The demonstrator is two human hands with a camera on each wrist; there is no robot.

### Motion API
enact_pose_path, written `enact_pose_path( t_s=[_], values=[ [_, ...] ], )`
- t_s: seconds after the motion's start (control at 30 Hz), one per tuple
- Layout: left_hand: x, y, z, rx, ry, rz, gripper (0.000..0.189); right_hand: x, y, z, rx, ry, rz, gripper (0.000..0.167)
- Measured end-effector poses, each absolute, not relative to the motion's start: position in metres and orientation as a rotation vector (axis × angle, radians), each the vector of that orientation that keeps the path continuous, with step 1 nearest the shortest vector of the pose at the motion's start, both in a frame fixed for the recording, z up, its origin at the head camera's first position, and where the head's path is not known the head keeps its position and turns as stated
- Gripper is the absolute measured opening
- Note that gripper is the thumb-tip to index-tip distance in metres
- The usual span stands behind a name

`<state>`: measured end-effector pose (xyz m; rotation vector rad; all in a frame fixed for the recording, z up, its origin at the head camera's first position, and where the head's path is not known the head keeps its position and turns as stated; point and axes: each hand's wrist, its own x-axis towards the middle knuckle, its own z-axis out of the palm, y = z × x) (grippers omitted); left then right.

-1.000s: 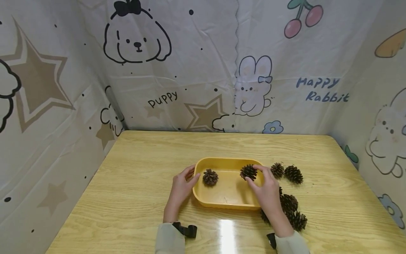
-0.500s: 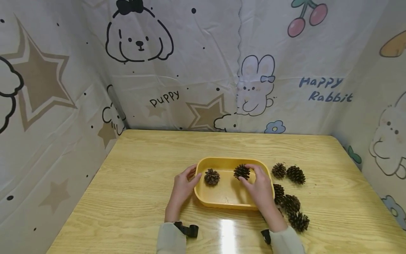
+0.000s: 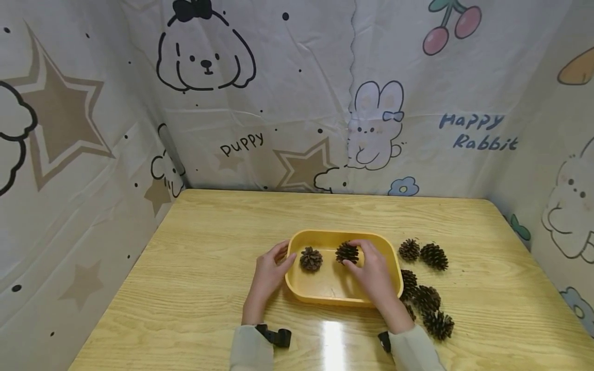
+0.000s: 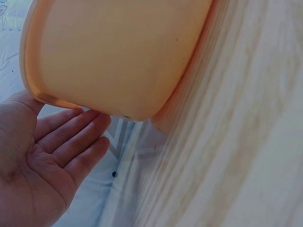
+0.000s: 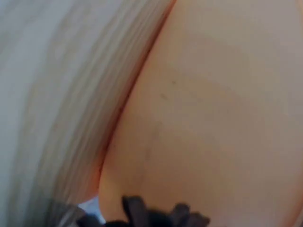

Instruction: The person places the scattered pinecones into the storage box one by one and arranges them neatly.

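My left hand [image 3: 270,270] holds the left end of a yellow plastic tray [image 3: 325,298], thumb over the rim and fingers along the outside. In the left wrist view, the fingers of that hand [image 4: 52,156] reach along the outer wall of the tray [image 4: 113,56]. My right hand [image 3: 373,273] pinches a dark brown pine cone [image 3: 346,253] between thumb and fingers, over the middle of the tray. Another pine cone [image 3: 311,259] sits inside at the left. The right wrist view shows mostly the tray's wall [image 5: 203,118]; the right hand is out of that view.
Several pine cones lie on the wooden table [image 3: 223,221] to the right of the tray, among them a pair at the back [image 3: 434,256] and a group nearer the right forearm [image 3: 438,324]. A printed cloth [image 3: 278,103] surrounds the table's back and sides.
The right hand has carried its pine cone leftward, from the tray's right end to near its middle. The left hand keeps its place on the rim.
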<state>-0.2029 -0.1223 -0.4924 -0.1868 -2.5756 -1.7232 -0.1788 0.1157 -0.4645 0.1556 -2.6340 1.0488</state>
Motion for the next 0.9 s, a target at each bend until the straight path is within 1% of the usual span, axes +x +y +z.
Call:
enact_pose_path(
  t_s=[0.33, 0.9],
  values=[
    [-0.202, -0.122, -0.493, -0.162, -2.591, -1.741, 0.048, -0.188, 0.106, -0.469, 0.256, -2.678, 1.111, 0.042],
    [-0.204, -0.123, -0.494, -0.178, -2.570, -1.749, 0.046, -0.196, 0.093, -0.473, 0.421, -2.690, 1.031, 0.037]
  ],
)
